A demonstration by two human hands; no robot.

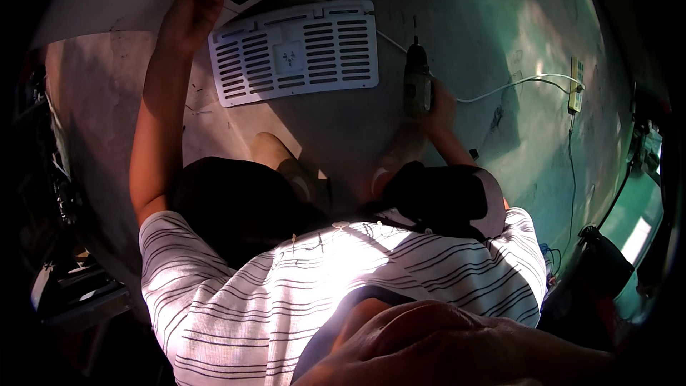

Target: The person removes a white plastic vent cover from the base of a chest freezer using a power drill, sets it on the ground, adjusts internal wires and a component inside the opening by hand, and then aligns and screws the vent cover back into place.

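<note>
right hand (441, 105) grips narrow-nosed drill (416, 86) near panel (298, 48) (white, slotted, rectangular)

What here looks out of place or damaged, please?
Mainly the white cable: it curves loosely across the floor to the power strip, so it might catch a foot. The white slotted panel sits slightly askew. I see no clear spill or breakage.

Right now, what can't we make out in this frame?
Head view: fingertips of the left hand, lost in shadow; contact unclear.
Head view: fingers of the right hand, mostly hidden by the drill.
Head view: socket details on the power strip, too small.
Head view: equipment at lower left, type lost in darkness.
</note>
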